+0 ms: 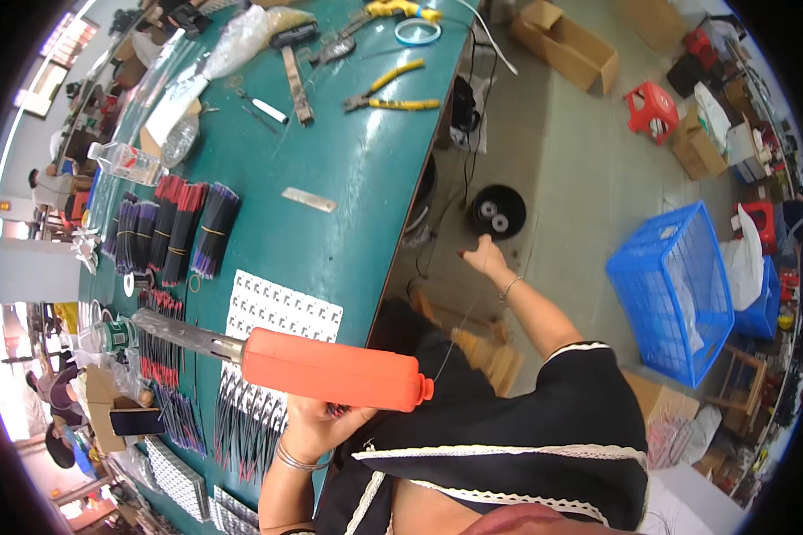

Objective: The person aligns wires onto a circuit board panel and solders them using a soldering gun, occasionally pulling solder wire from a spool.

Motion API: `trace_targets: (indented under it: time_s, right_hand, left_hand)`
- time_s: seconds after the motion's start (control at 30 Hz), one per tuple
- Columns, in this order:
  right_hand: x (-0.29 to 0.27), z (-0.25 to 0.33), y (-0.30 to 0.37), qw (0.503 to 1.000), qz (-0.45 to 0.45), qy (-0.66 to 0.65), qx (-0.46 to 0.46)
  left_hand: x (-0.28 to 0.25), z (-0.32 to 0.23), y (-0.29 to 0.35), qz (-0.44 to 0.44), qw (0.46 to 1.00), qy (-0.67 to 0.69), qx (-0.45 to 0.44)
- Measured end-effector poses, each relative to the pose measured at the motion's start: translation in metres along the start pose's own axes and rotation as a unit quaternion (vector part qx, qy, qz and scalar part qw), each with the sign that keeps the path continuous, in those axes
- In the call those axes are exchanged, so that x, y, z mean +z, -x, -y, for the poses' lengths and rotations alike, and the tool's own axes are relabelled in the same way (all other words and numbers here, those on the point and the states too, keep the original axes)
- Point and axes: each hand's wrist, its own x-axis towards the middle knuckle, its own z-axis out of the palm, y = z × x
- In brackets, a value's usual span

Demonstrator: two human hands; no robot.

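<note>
My left hand (317, 430) is closed around an orange soldering gun (330, 367), held level above the table edge. Its long metal barrel (187, 334) points left over the table. From the nozzle at its back a thin wire (455, 336) rises toward my right hand (486, 259). That hand is stretched out over the floor, its fingers curled on the wire. Just beyond its fingertips stands a black bucket (511, 198) with round reels inside. Beneath the gun lies a white sheet of small parts (277, 308), with dark wires (245, 428) along its near side.
On the green table (330, 250) are bundled black, red and purple wires (178, 227), a steel ruler (310, 199), yellow-handled pliers (393, 102) and a plastic bottle (127, 162). A blue crate (656, 285), red stool (651, 111) and cardboard box (567, 45) stand right.
</note>
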Motion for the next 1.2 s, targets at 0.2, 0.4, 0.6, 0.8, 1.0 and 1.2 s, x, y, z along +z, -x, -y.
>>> trace_targets:
  time_s: [0.2, 0.4, 0.6, 0.8, 1.0, 1.2]
  right_hand:
    - [0.049, -0.079, -0.078, 0.897, -0.007, -0.327, 0.297]
    - [0.002, -0.089, -0.092, 0.742, -0.060, -0.598, 0.297]
    - [-0.175, -0.128, -0.153, 0.749, -0.247, -0.590, 0.174]
    - [-0.380, -0.098, -0.139, 0.726, -0.567, -0.368, -0.124]
    - [-0.400, -0.064, -0.080, 0.763, -0.426, -0.486, -0.011]
    - [-0.334, -0.114, -0.078, 0.891, -0.312, -0.277, 0.177]
  left_hand:
    - [0.002, -0.017, -0.001, -0.015, 0.998, 0.048, -0.041]
    - [0.009, -0.012, 0.019, -0.059, 0.996, 0.019, -0.068]
    - [0.000, -0.012, 0.031, -0.195, 0.954, 0.205, -0.093]
    - [-0.044, -0.027, 0.052, -0.356, 0.900, 0.252, 0.004]
    - [-0.109, -0.047, 0.095, -0.450, 0.839, 0.264, 0.154]
    - [-0.160, -0.047, 0.158, -0.559, 0.782, 0.219, 0.169]
